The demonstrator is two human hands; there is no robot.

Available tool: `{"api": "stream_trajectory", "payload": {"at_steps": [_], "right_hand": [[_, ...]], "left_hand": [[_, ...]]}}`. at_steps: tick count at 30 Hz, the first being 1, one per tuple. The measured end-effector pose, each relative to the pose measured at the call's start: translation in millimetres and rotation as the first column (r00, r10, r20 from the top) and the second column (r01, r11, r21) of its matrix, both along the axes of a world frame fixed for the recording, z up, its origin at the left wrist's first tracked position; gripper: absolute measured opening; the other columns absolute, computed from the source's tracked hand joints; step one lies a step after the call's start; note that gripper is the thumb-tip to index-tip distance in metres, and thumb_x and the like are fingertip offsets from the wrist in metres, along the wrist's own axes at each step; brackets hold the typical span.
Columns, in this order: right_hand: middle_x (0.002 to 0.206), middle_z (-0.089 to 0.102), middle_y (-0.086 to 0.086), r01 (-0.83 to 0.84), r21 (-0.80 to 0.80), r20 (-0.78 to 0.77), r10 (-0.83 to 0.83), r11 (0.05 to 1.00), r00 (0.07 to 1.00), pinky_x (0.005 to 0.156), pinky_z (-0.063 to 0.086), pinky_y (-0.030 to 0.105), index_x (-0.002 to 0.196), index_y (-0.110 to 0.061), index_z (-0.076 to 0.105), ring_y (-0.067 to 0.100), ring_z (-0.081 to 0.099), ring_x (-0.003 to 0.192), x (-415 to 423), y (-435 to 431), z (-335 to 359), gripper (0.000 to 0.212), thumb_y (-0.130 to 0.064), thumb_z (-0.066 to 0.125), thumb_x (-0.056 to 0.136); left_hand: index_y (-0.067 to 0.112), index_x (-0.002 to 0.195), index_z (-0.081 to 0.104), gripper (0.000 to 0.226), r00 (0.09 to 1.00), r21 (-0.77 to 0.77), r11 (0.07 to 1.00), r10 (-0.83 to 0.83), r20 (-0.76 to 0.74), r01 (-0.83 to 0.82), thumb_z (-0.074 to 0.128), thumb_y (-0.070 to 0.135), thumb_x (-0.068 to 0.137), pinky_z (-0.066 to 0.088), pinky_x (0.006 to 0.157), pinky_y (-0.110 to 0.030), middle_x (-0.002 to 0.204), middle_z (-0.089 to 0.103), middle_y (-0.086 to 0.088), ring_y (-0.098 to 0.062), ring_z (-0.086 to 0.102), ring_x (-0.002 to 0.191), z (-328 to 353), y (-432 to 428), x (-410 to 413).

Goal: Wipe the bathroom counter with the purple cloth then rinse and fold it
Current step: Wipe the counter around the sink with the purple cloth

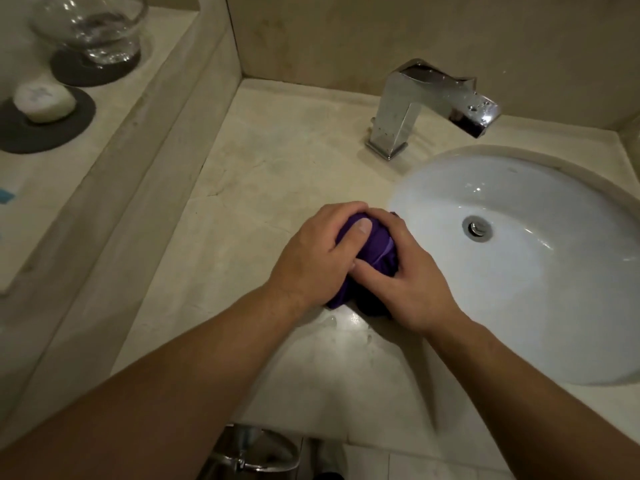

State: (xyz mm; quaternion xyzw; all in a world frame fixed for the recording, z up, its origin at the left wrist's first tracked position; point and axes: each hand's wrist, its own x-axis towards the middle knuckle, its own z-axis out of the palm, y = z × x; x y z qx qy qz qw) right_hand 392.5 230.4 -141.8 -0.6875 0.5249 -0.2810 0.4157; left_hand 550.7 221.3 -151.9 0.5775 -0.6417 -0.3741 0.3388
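Observation:
The purple cloth (372,252) is bunched into a ball on the beige stone counter (277,174), just left of the sink. My left hand (318,261) wraps over its left side, thumb lying across the top. My right hand (408,282) cups its right side with fingers curled around it. Most of the cloth is hidden under both hands. Wet spots shine on the counter below the cloth.
A white oval sink (450,188) with a metal drain (478,228) lies to the right. A chrome faucet (429,105) stands behind it. On the left raised ledge sit a glass bowl (90,26) and a white soap (45,102) on dark coasters. Walls close the back.

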Motion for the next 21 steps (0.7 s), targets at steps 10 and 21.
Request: {"api": "stream_trajectory", "payload": {"at_steps": [10,21], "right_hand": [[0.117,0.053,-0.027,0.035,-0.197,-0.184,-0.072,0.980,0.980,0.089,0.048,0.020,0.135,-0.038,0.046,-0.001,0.056,0.105,7.7,38.4,-6.8,0.058,-0.049,0.071,0.084],[0.123,0.060,-0.015,0.065,-0.226,-0.208,-0.113,0.972,0.972,0.095,0.049,0.030,0.139,-0.032,0.045,0.003,0.055,0.108,42.2,103.5,-12.0,0.071,-0.054,0.072,0.077]], "left_hand": [[0.024,0.141,0.050,0.050,0.982,-0.085,0.987,-0.120,0.144,0.134,0.031,0.048,0.102,0.047,0.105,-0.037,0.137,0.055,0.007,-0.009,0.052,0.123,-10.0,36.4,16.4],[0.020,0.142,0.048,0.050,0.980,-0.129,0.978,-0.149,0.129,0.166,0.031,0.046,0.103,0.048,0.103,-0.040,0.138,0.054,0.004,-0.011,0.054,0.124,-15.5,99.3,50.5]]}}
